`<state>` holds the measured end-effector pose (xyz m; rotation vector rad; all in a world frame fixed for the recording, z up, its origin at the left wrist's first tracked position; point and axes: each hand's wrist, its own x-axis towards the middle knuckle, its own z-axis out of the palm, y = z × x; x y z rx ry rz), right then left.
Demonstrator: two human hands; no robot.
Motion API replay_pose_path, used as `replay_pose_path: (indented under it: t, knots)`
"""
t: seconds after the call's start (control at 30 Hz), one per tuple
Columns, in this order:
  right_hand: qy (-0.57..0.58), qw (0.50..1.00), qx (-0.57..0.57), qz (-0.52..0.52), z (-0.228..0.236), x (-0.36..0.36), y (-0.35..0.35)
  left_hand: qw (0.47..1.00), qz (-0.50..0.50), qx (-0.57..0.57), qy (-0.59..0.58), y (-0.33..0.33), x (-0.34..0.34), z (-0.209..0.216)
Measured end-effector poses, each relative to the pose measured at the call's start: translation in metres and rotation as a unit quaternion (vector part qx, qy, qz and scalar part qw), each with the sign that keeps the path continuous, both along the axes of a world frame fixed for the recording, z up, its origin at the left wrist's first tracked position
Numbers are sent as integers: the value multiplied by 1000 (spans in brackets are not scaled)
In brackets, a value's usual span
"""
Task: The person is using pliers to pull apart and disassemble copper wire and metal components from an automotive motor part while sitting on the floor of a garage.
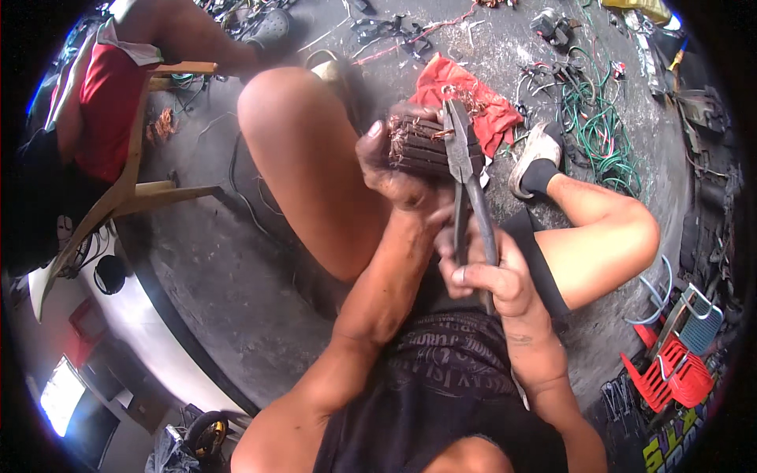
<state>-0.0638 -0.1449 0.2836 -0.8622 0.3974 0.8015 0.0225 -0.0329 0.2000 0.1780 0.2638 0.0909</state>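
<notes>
A grey concrete floor [213,268] is seen below. At far left, a tan wooden chair [126,185] is occupied by a person [177,35] in red shorts [114,118]. At centre, a dark, slotted metal block [422,150] bristling with copper strands [397,135] is clasped by the curled fingers of the left hand [398,180]. Steel-grey pliers [460,158] are gripped in the right hand [503,276], fingers wrapped round the handles [482,214], jaws over the block. Beyond, a crumpled red cloth [498,117] and tangled green wires [590,118] are strewn.
</notes>
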Motion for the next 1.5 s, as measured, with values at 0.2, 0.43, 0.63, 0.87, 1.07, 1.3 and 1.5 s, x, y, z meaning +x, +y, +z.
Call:
replay_pose_path:
  t: [0.2,0.43,0.63,0.87,1.07,1.3,1.5]
  knots:
    - [-132,977,-164,29,2,-7,-25,996,-6,77,-52,3,3,13]
    - [-48,996,63,36,10,-15,-32,987,26,149,-61,7,2,22]
    - [-126,950,-274,85,21,-18,-52,897,42,432,-90,18,-2,26]
    - [-339,763,-530,147,33,-26,-62,885,76,455,-72,24,-4,32]
    - [-477,617,-590,209,55,-5,-59,815,56,570,-86,29,-9,37]
    - [-471,603,-592,254,69,4,-52,778,64,617,-102,28,-10,39]
    - [-405,730,-509,210,53,7,-59,867,66,485,-92,26,-8,35]
